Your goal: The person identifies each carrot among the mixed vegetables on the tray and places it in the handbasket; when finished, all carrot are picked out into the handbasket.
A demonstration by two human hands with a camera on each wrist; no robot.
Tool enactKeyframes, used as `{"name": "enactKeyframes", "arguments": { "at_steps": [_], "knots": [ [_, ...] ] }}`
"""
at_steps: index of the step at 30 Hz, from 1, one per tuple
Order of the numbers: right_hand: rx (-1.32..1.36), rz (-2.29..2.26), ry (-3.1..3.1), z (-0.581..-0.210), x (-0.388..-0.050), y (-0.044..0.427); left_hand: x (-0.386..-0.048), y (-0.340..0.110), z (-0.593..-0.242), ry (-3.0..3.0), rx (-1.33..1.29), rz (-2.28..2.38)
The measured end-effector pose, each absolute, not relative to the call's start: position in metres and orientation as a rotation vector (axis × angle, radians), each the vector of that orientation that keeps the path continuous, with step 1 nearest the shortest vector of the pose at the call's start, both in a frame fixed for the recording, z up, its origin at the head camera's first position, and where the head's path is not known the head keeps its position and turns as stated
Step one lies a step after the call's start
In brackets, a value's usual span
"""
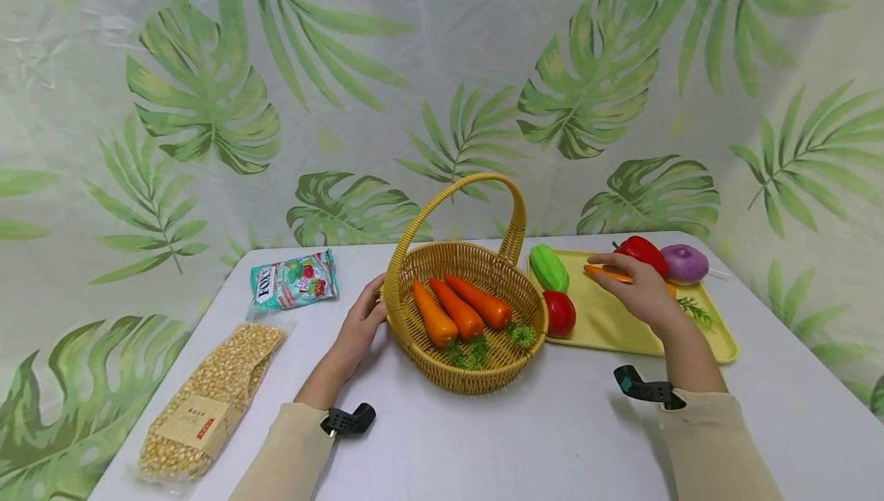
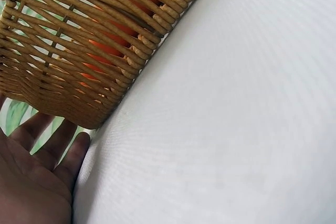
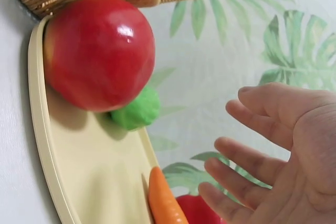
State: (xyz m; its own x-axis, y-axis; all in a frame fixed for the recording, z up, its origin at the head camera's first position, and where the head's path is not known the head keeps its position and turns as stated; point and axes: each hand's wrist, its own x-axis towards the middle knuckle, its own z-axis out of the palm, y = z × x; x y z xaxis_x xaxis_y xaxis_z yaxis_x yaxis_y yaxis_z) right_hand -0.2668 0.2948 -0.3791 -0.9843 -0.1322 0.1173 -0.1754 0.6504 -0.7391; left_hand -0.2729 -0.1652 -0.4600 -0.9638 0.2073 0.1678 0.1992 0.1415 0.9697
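Observation:
A wicker basket (image 1: 464, 378) with a tall handle stands mid-table, holding three carrots (image 1: 456, 308) with green tops. My left hand (image 1: 361, 326) rests at the basket's left side, its fingers extended against or close to the weave in the left wrist view. Above the yellow tray (image 1: 601, 324) hovers my right hand (image 1: 638, 286), with nothing between its spread fingers (image 3: 252, 161). Below it lies another carrot (image 3: 164, 199), partly hidden by the hand in the head view.
Also on the tray are a round red fruit or vegetable (image 1: 559, 313), a ridged green vegetable (image 1: 549, 268), a red pepper (image 1: 641, 251) and a purple onion-like vegetable (image 1: 684, 264). At left lie a bag of corn kernels (image 1: 214, 393) and a FOX'S candy bag (image 1: 294, 280).

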Motion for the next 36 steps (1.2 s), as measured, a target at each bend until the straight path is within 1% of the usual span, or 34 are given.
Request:
{"name": "enactKeyframes", "arguments": {
  "at_steps": [16,23,36],
  "knots": [
    [0.089,1.329,-2.646,-0.382,-0.272,0.306,-0.274,-0.165,-0.459,2.366,0.403,2.011],
    [0.010,1.434,-2.631,-0.391,-0.273,0.315,-0.273,-0.164,-0.460,2.381,0.392,1.991],
    [-0.043,1.430,-2.624,-0.403,-0.274,0.329,-0.273,-0.164,-0.459,2.358,0.374,1.989]
  ]
}}
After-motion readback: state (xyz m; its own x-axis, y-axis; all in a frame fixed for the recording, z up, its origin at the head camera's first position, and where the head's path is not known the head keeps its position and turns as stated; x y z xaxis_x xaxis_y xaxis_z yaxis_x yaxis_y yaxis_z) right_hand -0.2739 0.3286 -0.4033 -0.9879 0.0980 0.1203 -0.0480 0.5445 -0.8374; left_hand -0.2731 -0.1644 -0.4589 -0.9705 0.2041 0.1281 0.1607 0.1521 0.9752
